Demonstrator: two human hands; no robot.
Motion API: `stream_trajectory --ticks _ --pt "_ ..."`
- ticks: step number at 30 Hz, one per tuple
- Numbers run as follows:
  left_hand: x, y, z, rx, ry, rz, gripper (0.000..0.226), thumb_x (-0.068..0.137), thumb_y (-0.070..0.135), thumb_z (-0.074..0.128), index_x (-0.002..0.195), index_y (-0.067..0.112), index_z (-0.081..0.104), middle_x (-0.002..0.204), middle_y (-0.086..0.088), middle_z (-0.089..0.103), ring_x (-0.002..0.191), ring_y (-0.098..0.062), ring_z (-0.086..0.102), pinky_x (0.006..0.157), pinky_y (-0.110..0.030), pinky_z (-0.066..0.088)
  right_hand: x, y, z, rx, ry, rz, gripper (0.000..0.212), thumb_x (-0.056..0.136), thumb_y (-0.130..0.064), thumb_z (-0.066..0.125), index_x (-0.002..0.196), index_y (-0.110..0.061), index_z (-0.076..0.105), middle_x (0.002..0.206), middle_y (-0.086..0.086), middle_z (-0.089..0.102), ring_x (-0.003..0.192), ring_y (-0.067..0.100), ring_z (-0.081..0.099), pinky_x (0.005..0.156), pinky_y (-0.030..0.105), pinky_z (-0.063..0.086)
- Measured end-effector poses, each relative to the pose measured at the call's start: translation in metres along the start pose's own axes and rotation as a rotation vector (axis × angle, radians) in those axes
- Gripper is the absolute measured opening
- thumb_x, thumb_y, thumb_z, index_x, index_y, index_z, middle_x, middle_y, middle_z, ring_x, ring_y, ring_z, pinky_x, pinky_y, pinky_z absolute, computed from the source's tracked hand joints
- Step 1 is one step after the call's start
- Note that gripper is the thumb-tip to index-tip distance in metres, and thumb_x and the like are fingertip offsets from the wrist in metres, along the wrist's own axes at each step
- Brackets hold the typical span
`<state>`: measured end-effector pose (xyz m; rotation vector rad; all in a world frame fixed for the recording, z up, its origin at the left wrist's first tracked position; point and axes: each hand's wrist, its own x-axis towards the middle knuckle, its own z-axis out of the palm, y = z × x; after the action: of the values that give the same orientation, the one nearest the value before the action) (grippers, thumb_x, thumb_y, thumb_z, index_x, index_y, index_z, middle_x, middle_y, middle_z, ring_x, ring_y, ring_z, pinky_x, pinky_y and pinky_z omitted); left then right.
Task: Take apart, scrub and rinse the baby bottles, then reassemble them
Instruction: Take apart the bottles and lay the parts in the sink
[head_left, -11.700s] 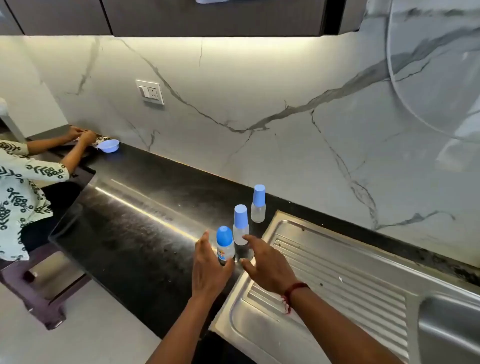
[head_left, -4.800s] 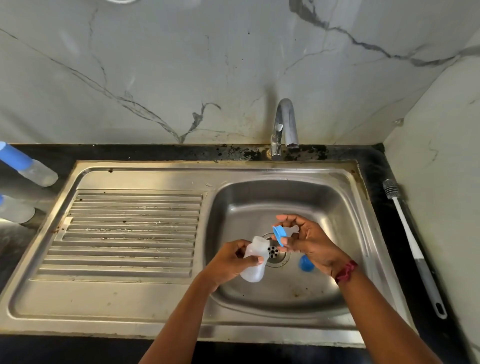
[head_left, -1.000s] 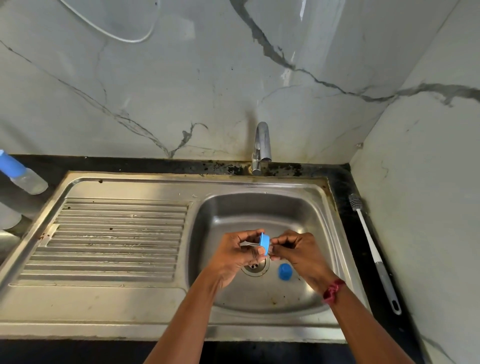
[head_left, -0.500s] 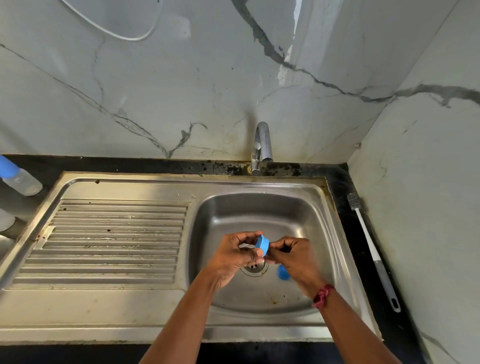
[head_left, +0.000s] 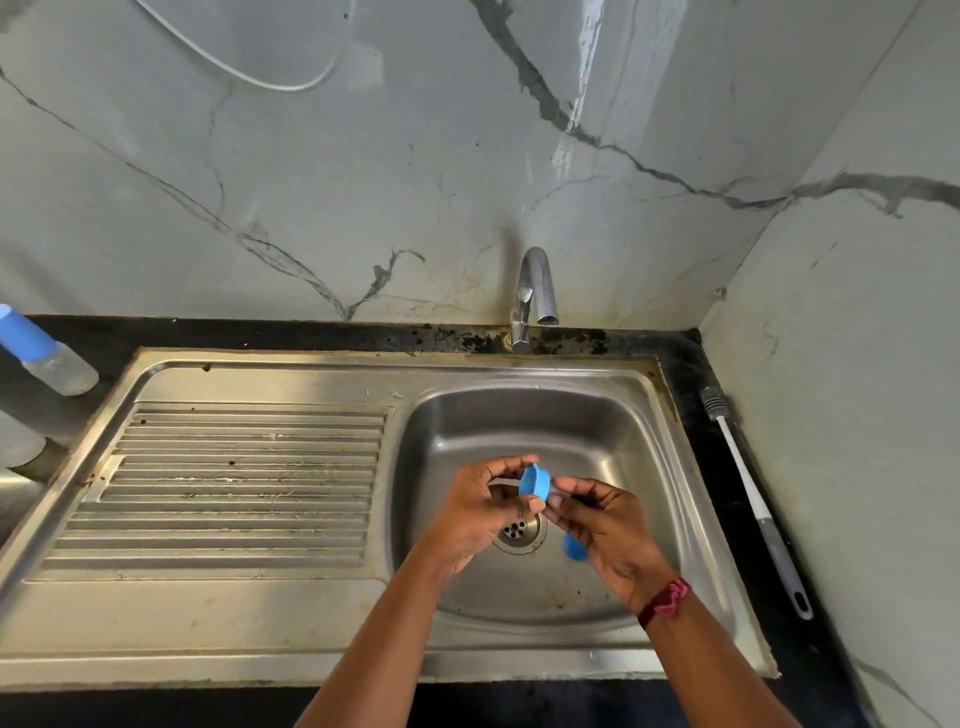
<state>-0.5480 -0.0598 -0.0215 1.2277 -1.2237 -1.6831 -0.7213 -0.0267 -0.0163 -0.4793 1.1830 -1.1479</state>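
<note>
Two bare forearms, no sleeves, red thread band (head_left: 667, 600) on right wrist, left wrist bare

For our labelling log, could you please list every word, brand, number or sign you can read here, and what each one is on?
None: no text can be read in this view.
Bottle: any print is too blurred to tell.
Ring, brush, tap, sink: no marks show.
</note>
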Motion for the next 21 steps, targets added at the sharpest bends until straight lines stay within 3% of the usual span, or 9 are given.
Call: stream_trajectory --ticks 4,11,21 --pt "0.003 0.0 0.009 0.128 0.025 0.049 0.052 0.074 0.006 0.085 0.113 0.036 0.068 0.103 0.002 0.075 0.097 -0.014 0.072 0.086 -0.034 0.06 0.003 0.003 -0.003 0.094 0.008 0.005 0.03 0.069 0.004 0.072 0.098 0.006 0.067 0.1 0.023 0.072 0.088 0.029 0.072 0.075 0.031 0.062" --pt "0.001 0.003 0.015 0.152 0.022 0.082 0.055 0.074 0.005 0.085 0.122 0.024 0.067 0.104 0.006 0.074 0.094 -0.007 0.072 0.085 -0.025 0.058 0.008 0.003 -0.005 0.174 -0.003 0.002 0.025 0.069 0.003 0.07 0.094 0.003 0.068 0.096 0.019 0.073 0.086 0.026 0.072 0.074 0.03 0.062" --pt "0.003 -0.003 0.02 0.264 0.028 0.087 0.056 0.073 0.011 0.086 0.123 0.025 0.065 0.105 0.014 0.07 0.094 0.004 0.068 0.087 -0.022 0.057 0.011 0.016 -0.008 0.34 0.034 0.039 0.02 0.071 0.008 0.066 0.09 0.0 0.066 0.092 0.017 0.073 0.081 0.022 0.072 0.07 0.026 0.061"
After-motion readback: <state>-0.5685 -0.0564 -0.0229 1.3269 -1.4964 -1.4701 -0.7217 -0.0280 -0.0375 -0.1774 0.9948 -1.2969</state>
